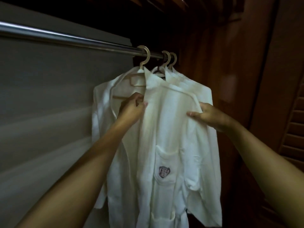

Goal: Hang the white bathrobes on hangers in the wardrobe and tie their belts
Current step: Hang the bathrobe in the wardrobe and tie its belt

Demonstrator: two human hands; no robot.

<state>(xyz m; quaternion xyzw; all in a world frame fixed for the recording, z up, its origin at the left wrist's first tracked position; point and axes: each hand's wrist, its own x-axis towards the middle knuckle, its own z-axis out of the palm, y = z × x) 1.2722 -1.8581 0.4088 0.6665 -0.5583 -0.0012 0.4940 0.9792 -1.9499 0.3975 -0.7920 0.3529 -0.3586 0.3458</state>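
Note:
A white bathrobe (166,122) with a logo on its chest pocket hangs from a cream hanger (144,61) on the metal rail (65,38). More white robes hang behind it on further hangers (169,60) to the right. My left hand (133,106) pinches the front robe's left lapel edge near the hanger bar. My right hand (209,116) grips the robe's right collar edge at shoulder height. A belt loop and part of the belt (166,218) show at the bottom of the robe.
A grey wall panel (49,104) fills the left behind the rail. Dark wooden wardrobe sides (238,63) stand behind the robes, and a louvred wooden door (294,129) is at the far right. The rail to the left of the hangers carries nothing.

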